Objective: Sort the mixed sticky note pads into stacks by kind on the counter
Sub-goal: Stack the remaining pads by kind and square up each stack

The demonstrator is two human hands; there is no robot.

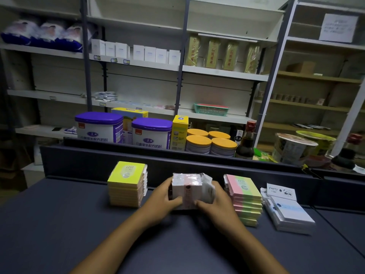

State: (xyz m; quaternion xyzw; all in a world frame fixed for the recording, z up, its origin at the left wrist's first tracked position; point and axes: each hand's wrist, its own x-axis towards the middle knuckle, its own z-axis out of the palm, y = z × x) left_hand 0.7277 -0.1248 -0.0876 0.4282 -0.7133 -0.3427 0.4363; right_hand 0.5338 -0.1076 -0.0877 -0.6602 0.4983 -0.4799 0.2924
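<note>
White pad stack (190, 189), on table (59, 224) between yellow stack (126, 184) and pink-green stack (244, 198): left hand (161, 198) and right hand (217, 202) fingers clasp its sides; best squared evenly before release.

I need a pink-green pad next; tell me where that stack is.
In the head view, the pink-green stack stands on the counter right of centre, between the right hand and the white packets.
</note>
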